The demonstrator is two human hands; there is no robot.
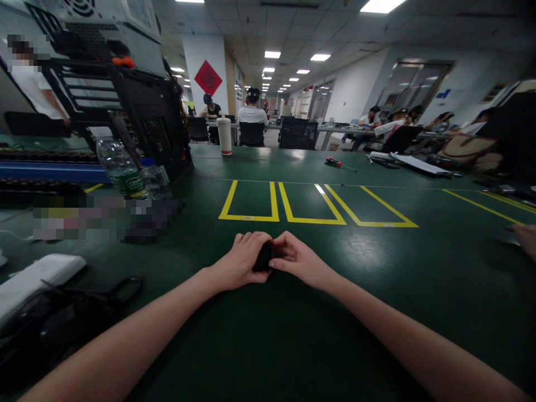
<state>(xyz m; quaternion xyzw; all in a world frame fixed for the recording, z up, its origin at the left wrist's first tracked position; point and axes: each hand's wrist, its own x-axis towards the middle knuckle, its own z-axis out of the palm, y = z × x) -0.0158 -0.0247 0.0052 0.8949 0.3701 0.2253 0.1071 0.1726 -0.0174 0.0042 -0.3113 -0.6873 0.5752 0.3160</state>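
Note:
A small black object (263, 258) sits between my two hands, low over the green tabletop (259, 329); its kind cannot be made out. My left hand (247, 258) is wrapped round it from the left, with the thumb beneath and the fingers over the top. From the right, my right hand (295, 258) pinches its edge with thumb and fingertips. The fingers cover much of the object. Just beyond my hands, yellow tape outlines (249, 218) mark several areas on the table.
At the left stand a plastic bottle (119, 162), a smaller blue-capped bottle (154, 178) and an open black computer case (146, 117). Black cables (71, 318) and a white power strip (46, 273) lie nearer. Farther off are a white tumbler (225, 137) and a screwdriver (335, 162). Another person's hand (526, 239) shows at right.

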